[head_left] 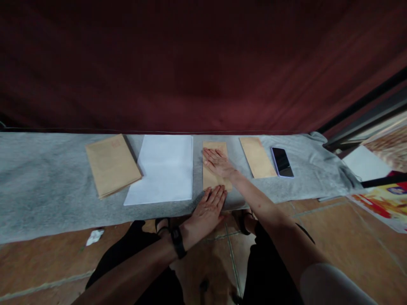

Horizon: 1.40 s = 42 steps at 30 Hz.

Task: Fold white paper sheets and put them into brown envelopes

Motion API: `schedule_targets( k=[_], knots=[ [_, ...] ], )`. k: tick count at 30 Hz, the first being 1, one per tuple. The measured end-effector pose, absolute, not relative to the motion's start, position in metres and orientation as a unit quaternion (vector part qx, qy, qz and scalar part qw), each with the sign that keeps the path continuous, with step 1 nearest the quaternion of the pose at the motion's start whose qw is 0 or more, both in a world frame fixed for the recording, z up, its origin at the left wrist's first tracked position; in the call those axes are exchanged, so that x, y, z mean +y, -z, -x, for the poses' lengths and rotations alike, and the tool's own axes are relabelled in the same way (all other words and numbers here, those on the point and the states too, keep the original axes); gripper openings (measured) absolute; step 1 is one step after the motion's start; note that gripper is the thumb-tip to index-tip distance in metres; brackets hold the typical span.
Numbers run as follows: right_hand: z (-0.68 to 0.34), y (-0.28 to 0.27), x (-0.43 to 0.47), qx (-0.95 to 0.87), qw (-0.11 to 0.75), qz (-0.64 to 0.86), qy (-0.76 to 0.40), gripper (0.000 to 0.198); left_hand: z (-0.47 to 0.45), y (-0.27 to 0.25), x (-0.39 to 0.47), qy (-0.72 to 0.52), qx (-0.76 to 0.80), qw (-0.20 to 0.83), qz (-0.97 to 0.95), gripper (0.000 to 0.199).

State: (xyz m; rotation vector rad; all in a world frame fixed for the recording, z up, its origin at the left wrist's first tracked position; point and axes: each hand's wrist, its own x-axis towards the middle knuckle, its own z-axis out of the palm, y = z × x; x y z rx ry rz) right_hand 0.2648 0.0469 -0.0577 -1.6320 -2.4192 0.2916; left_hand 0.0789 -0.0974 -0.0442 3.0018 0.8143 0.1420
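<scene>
A brown paper envelope (208, 176) lies flat on the grey cloth, upright from my viewpoint. My right hand (219, 163) rests palm down across its upper half, fingers stretched toward the top left. Against the near edge of the same envelope, my left hand (211, 205) lies flat with its fingers extended over the bottom. Both hands are open, and parts of the envelope are hidden under them. To the left is a stack of white paper (165, 169). A second brown envelope (257, 157) lies to the right.
A pile of larger brown envelopes (112, 165) overlaps the white paper's left side. At the right, a phone (282, 162) lies beside the single envelope. Grey cloth (47, 182) covers the narrow surface, with a dark red curtain (203, 84) behind. Crumpled white tissue (94, 237) is on the tiled floor.
</scene>
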Motion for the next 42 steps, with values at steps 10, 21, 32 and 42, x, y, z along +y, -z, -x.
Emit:
schedule_targets(
  k=[10, 21, 32, 42],
  knots=[
    [-0.247, 0.045, -0.020, -0.850, 0.083, 0.476, -0.211, 0.063, -0.080, 0.036, -0.101, -0.039, 0.279, 0.049, -0.958, 0.071],
    [-0.279, 0.037, -0.046, -0.832, 0.134, 0.466, -0.269, 0.062, -0.077, 0.035, -0.101, -0.057, 0.268, 0.043, -0.961, 0.073],
    [-0.305, 0.057, 0.028, -0.801, 0.109, 0.581, -0.091, 0.062, -0.076, 0.036, -0.097, -0.050, 0.256, 0.033, -0.965, 0.078],
    [-0.296, 0.051, -0.023, -0.832, 0.082, 0.518, -0.181, 0.061, -0.076, 0.037, -0.095, -0.054, 0.248, 0.025, -0.967, 0.074]
  ],
)
